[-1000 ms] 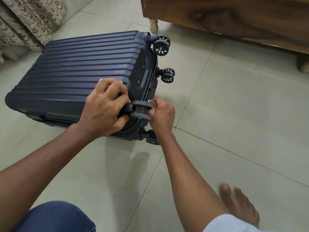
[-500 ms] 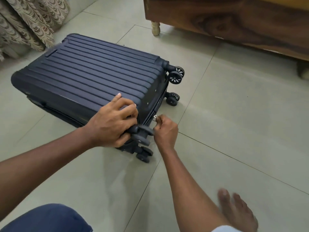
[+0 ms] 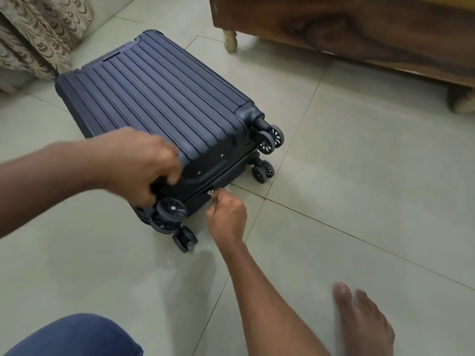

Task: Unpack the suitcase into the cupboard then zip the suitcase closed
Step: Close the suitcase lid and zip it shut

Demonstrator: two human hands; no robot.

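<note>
suitcase turned, zipper pull further along

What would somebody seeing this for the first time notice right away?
First, the dark blue ribbed suitcase lying flat on the pale floor tiles, wheels toward the viewer. At its near end both hands work: the left hand grips the corner above a wheel, blurred, while the right hand pinches the silver zip pull on the seam.
</note>
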